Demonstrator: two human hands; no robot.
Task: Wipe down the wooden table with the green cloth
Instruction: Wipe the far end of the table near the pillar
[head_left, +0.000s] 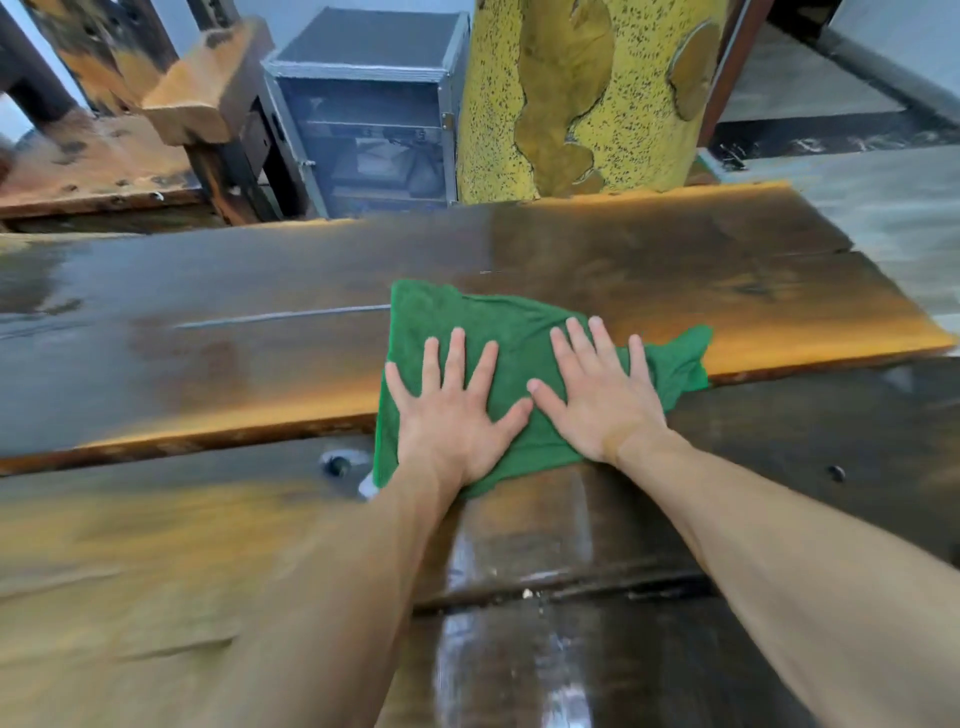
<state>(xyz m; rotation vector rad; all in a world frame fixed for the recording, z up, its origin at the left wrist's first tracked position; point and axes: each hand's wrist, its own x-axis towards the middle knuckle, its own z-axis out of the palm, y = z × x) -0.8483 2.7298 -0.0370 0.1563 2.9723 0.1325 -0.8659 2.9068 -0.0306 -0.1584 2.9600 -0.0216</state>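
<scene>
Both the left hand (451, 415) and right hand (597, 397) lie flat, fingers spread, grasping nothing, pressing the green cloth (498, 322) onto the wooden table (208, 338).

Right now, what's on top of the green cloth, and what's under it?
On the green cloth both hands press flat, left hand beside right hand, fingers spread. Under it lies the wooden table; the covered patch of wood, including the plank seam there, cannot be seen.

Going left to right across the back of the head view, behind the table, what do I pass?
Wooden bench → metal-edged case → yellow speckled pillar. In front of them, both hands press the green cloth on the wooden table.
</scene>
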